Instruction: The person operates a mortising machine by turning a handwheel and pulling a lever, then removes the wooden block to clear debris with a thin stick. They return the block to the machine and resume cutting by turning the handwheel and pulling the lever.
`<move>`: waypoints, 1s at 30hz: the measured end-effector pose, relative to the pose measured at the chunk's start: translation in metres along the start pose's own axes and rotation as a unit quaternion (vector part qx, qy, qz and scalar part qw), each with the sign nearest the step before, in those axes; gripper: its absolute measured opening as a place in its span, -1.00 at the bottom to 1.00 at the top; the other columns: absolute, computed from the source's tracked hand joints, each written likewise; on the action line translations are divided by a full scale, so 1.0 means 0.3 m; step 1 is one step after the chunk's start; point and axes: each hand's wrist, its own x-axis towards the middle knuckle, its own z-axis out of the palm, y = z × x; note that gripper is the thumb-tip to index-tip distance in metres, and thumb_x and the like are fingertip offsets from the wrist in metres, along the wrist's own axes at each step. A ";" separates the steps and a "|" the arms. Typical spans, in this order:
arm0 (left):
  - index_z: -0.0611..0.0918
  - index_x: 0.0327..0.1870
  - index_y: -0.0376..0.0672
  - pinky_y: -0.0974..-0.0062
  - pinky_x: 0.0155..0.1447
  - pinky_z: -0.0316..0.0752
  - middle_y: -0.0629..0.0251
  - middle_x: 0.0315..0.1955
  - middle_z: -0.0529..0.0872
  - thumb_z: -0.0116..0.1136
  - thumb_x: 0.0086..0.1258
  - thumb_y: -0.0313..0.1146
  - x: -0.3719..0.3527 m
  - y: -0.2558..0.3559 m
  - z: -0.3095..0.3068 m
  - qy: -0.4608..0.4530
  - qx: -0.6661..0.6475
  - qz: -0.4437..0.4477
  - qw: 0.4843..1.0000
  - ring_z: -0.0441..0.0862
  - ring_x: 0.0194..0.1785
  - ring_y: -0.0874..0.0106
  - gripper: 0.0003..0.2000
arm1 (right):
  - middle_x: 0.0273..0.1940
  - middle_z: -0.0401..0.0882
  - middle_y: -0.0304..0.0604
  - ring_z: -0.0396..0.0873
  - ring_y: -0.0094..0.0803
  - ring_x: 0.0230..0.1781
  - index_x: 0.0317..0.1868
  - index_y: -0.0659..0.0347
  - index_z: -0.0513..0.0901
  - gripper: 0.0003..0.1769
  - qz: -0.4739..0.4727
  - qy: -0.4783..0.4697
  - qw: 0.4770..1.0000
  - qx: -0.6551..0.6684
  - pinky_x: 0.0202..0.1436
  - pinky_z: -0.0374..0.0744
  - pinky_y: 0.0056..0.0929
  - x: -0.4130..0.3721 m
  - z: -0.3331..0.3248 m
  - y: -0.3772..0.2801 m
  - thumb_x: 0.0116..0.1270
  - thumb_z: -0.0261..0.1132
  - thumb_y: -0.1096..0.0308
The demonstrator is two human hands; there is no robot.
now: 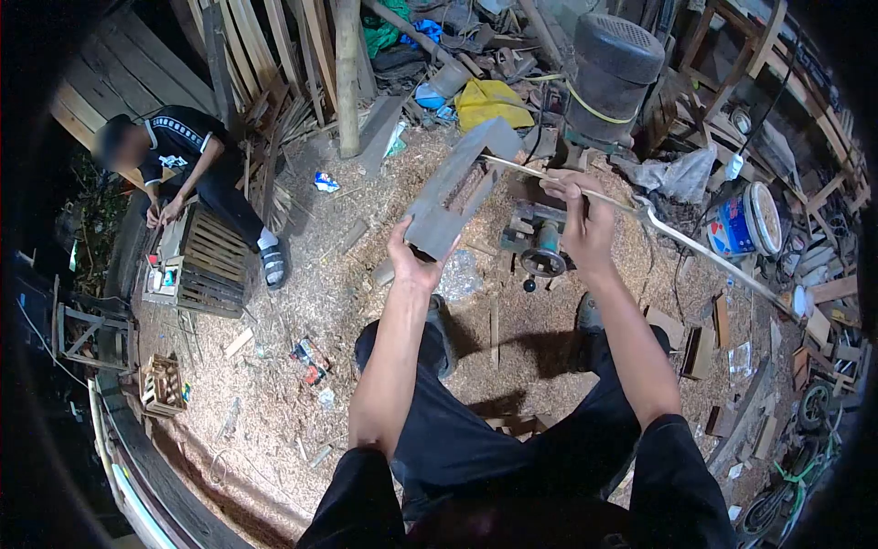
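My left hand (pixel 421 261) grips the near end of a grey wooden block (pixel 428 218), which has a long slot cut through it and is held up at a slant. My right hand (pixel 583 210) has its fingers closed round a long thin stick (pixel 599 195). The stick's far tip meets the block beside the upper end of the slot. A pale curved pole (pixel 713 256) runs from near the right hand toward the lower right. Under and between the hands, a small machine with a round wheel (pixel 543 262) stands on the ground.
At the left a seated person (pixel 187 160) works beside a slatted crate (pixel 212 265). Wood shavings cover the ground. A dark drum (pixel 613 78) and a yellow sack (pixel 492 103) stand ahead. A paint bucket (pixel 743 221) and scrap wood are at the right; a red tool (pixel 311 361) lies lower left.
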 end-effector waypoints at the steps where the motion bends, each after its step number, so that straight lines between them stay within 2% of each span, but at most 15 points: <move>1: 0.39 0.34 -0.12 -0.11 0.32 0.39 0.08 0.27 0.48 -0.02 0.40 -0.03 0.000 -0.002 -0.004 0.002 0.007 0.002 1.000 0.46 0.32 0.06 -0.45 | -0.12 0.63 -0.01 0.69 -0.31 -0.12 -0.06 0.43 0.51 -0.83 -0.017 -0.006 1.000 -0.020 -0.01 0.67 -0.40 0.000 -0.007 -0.002 0.55 0.05 0.48; 2: 0.39 0.34 -0.11 -0.13 0.33 0.38 0.09 0.27 0.48 0.03 0.36 -0.03 0.001 -0.006 -0.010 0.005 0.012 0.005 1.000 0.45 0.32 0.07 -0.43 | -0.12 0.63 0.00 0.69 -0.32 -0.13 -0.06 0.43 0.51 -0.82 -0.033 -0.014 0.999 -0.039 -0.02 0.67 -0.40 -0.001 -0.010 -0.001 0.55 0.04 0.47; 5: 0.40 0.33 -0.11 -0.12 0.32 0.39 0.10 0.25 0.48 0.02 0.38 -0.05 0.008 -0.016 -0.006 0.023 0.006 0.001 1.000 0.47 0.31 0.08 -0.46 | -0.10 0.63 0.00 0.70 -0.32 -0.16 -0.07 0.43 0.52 -0.82 -0.027 -0.038 0.995 -0.083 -0.03 0.67 -0.40 -0.027 0.008 0.003 0.55 0.05 0.46; 8: 0.41 0.32 -0.10 -0.13 0.31 0.40 0.10 0.24 0.49 0.01 0.40 -0.06 0.021 -0.025 -0.004 0.055 0.001 -0.015 0.998 0.47 0.29 0.08 -0.48 | -0.09 0.63 0.00 0.69 -0.33 -0.18 -0.07 0.42 0.53 -0.80 0.066 -0.018 0.998 -0.013 -0.05 0.67 -0.41 -0.045 0.012 -0.014 0.56 0.04 0.44; 11: 0.40 0.32 -0.12 -0.11 0.29 0.42 0.09 0.24 0.49 -0.02 0.43 -0.05 0.022 -0.028 0.001 0.059 0.005 -0.015 0.998 0.48 0.29 0.08 -0.49 | -0.13 0.62 0.00 0.69 -0.32 -0.17 -0.06 0.42 0.53 -0.77 0.160 0.024 0.979 0.123 -0.08 0.69 -0.41 -0.048 -0.008 -0.035 0.57 0.03 0.40; 14: 0.40 0.32 -0.17 -0.08 0.36 0.40 0.02 0.25 0.48 -0.14 0.49 -0.09 0.000 -0.040 0.036 0.076 0.011 -0.016 0.997 0.46 0.31 0.05 -0.52 | -0.17 0.62 0.00 0.70 -0.31 -0.17 -0.05 0.43 0.54 -0.75 0.037 0.044 0.998 -0.008 -0.09 0.70 -0.41 -0.047 -0.001 -0.016 0.58 0.02 0.39; 15: 0.41 0.31 -0.17 -0.08 0.36 0.41 0.02 0.24 0.49 -0.14 0.49 -0.10 -0.001 -0.046 0.041 0.068 0.005 -0.019 0.997 0.47 0.31 0.05 -0.53 | -0.19 0.62 0.01 0.70 -0.31 -0.16 -0.05 0.44 0.54 -0.75 0.014 0.046 0.999 -0.017 -0.07 0.71 -0.39 -0.048 0.003 -0.008 0.58 0.01 0.39; 18: 0.43 0.29 -0.18 -0.08 0.34 0.43 0.02 0.22 0.52 -0.16 0.50 -0.12 -0.002 -0.054 0.048 0.058 -0.004 -0.023 0.998 0.49 0.29 0.05 -0.54 | -0.19 0.62 0.00 0.70 -0.32 -0.17 -0.06 0.43 0.54 -0.75 0.028 0.010 0.999 -0.023 -0.07 0.70 -0.39 -0.064 0.033 -0.007 0.58 0.02 0.39; 19: 0.43 0.28 -0.18 -0.07 0.33 0.45 0.02 0.21 0.52 -0.16 0.50 -0.12 0.001 -0.055 0.050 0.060 -0.002 -0.025 0.998 0.50 0.28 0.05 -0.55 | -0.18 0.63 0.00 0.70 -0.32 -0.16 -0.07 0.41 0.55 -0.78 -0.010 -0.013 0.999 -0.029 -0.07 0.71 -0.38 -0.067 0.038 0.002 0.56 0.04 0.40; 22: 0.44 0.28 -0.18 -0.06 0.30 0.48 0.03 0.21 0.53 -0.17 0.50 -0.12 0.014 -0.061 0.044 0.063 0.006 -0.022 0.998 0.50 0.27 0.05 -0.55 | -0.18 0.65 0.00 0.70 -0.30 -0.17 -0.10 0.40 0.55 -0.79 -0.046 -0.087 0.993 -0.071 -0.10 0.71 -0.39 -0.094 0.035 -0.044 0.56 0.06 0.40; 23: 0.44 0.28 -0.18 -0.06 0.29 0.48 0.03 0.22 0.53 -0.18 0.50 -0.12 0.018 -0.063 0.037 0.063 0.010 -0.019 0.998 0.50 0.27 0.05 -0.55 | -0.16 0.65 0.02 0.70 -0.31 -0.19 -0.12 0.40 0.55 -0.79 0.034 -0.073 0.997 0.000 -0.12 0.69 -0.39 -0.105 0.052 -0.086 0.56 0.06 0.40; 26: 0.44 0.27 -0.18 -0.06 0.30 0.48 0.03 0.22 0.52 -0.19 0.50 -0.12 0.028 -0.066 0.017 0.033 -0.004 -0.026 0.999 0.50 0.28 0.04 -0.55 | -0.15 0.65 0.02 0.69 -0.35 -0.23 -0.10 0.40 0.53 -0.76 0.063 -0.025 0.997 0.039 -0.14 0.68 -0.38 -0.081 0.045 -0.110 0.57 0.05 0.35; 27: 0.44 0.27 -0.17 -0.08 0.29 0.48 0.04 0.22 0.52 -0.16 0.50 -0.11 0.029 -0.066 0.008 0.034 -0.006 -0.032 0.999 0.50 0.28 0.05 -0.55 | -0.13 0.65 0.03 0.68 -0.37 -0.22 -0.06 0.40 0.50 -0.72 0.107 -0.006 0.993 0.041 -0.11 0.67 -0.37 -0.066 0.023 -0.104 0.59 0.03 0.29; 30: 0.43 0.28 -0.16 -0.11 0.29 0.47 0.06 0.21 0.52 -0.10 0.49 -0.09 0.023 -0.062 -0.004 0.040 -0.014 -0.043 0.998 0.51 0.27 0.07 -0.54 | -0.11 0.65 0.02 0.67 -0.37 -0.21 -0.04 0.39 0.48 -0.69 0.154 0.017 0.985 0.078 -0.09 0.67 -0.39 -0.050 0.006 -0.095 0.61 -0.01 0.26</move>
